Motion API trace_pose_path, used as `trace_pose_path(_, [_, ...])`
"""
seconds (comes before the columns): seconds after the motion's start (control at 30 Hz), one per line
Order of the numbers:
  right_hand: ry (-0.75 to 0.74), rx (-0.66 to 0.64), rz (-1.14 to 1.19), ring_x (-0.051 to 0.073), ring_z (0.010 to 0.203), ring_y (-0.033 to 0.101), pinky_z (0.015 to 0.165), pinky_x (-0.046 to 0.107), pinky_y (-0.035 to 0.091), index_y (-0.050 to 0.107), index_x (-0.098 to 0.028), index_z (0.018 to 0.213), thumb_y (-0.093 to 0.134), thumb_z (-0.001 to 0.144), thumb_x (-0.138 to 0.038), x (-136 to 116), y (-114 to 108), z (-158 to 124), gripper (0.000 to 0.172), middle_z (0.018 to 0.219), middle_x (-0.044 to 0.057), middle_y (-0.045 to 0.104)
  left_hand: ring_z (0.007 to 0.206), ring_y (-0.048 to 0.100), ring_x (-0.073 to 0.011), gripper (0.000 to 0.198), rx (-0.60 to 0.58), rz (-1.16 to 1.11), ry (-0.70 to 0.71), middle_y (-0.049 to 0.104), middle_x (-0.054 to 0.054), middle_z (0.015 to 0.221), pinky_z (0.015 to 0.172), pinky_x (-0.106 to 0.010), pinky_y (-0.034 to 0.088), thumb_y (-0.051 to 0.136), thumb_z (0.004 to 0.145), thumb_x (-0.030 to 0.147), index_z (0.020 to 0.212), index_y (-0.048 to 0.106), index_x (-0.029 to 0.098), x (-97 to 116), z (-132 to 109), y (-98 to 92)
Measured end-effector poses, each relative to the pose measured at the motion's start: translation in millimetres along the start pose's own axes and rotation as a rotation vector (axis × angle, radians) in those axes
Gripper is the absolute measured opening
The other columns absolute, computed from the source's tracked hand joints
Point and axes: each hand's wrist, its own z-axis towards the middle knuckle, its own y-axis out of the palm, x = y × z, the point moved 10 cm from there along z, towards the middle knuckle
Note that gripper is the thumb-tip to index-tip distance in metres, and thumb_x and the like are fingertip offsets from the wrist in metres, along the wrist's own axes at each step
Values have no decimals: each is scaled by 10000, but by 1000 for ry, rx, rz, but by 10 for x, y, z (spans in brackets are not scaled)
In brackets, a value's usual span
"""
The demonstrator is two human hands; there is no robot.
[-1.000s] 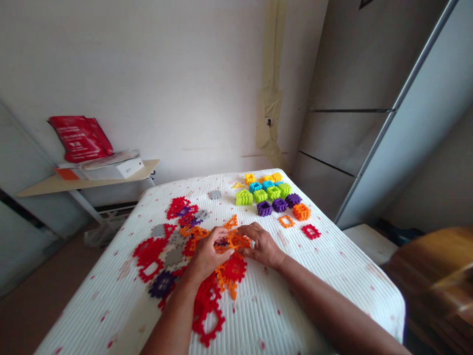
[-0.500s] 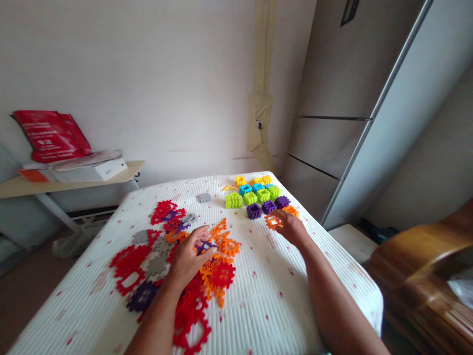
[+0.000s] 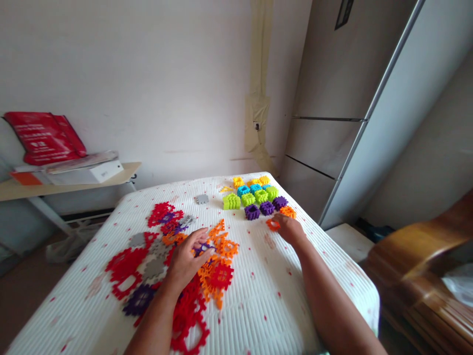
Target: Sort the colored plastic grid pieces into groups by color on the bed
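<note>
Now that work is shifted off the pile [image 3: 154, 269], an orange frame [image 3: 273, 225] near the stacks [image 3: 261, 195] is touched by the curled right hand [image 3: 290, 228]; the half-open left hand [image 3: 185, 261] is kept by a purple piece [image 3: 199, 250], grips unclear.

left hand [image 3: 189, 256]: bare, slimmish fingers, thumb in plain view
right hand [image 3: 290, 229]: bare too, fingertips kinda hidden
left forearm [image 3: 157, 311]: bare, narrows toward the wrist
right forearm [image 3: 328, 293]: same deal, bare

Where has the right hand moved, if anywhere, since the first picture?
Yes: against the purple blocks, the right hand went rightward, from the loose pile to the orange frame.
</note>
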Motion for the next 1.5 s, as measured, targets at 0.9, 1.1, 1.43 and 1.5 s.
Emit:
trace_pose_path(0.9, [176, -81, -180, 279, 909, 636, 676, 324, 452, 501, -115, 1185, 481, 844, -309, -71, 123, -42, 393, 1016, 169, 634, 839, 623, -194, 251, 501, 154, -165, 700, -49, 885, 816, -331, 481, 501, 760, 297, 890, 678, 175, -433, -126, -1037])
trace_pose_path(1.1, [95, 150, -136, 227, 826, 633, 602, 281, 427, 545, -173, 1137, 441, 874, -319, -353, -219, -136, 318, 1083, 125, 611, 924, 582, -199, 195, -66, 491, 61, 711, -24, 898, 887, -350, 408, 536, 750, 183, 824, 709, 237, -5, 4, -114])
trace_pose_path(1.43, [-358, 88, -4, 146, 805, 604, 664, 223, 404, 631, -181, 932, 412, 881, -220, -1154, 39, -236, 228, 967, 64, 636, 1040, 485, -268, 300, -178, 652, -21, 671, -48, 1058, 930, -459, 284, 515, 776, 261, 1023, 676, 314, -48, -85, 110])
trace_pose_path(1.5, [-414, 60, -7, 140, 806, 601, 656, 214, 399, 628, -176, 915, 409, 882, -204, -1264, 97, -276, 223, 939, 60, 633, 1034, 483, -273, 304, -186, 660, -23, 671, -55, 1043, 942, -472, 272, 516, 768, 265, 1020, 678, 314, -35, -88, 118])
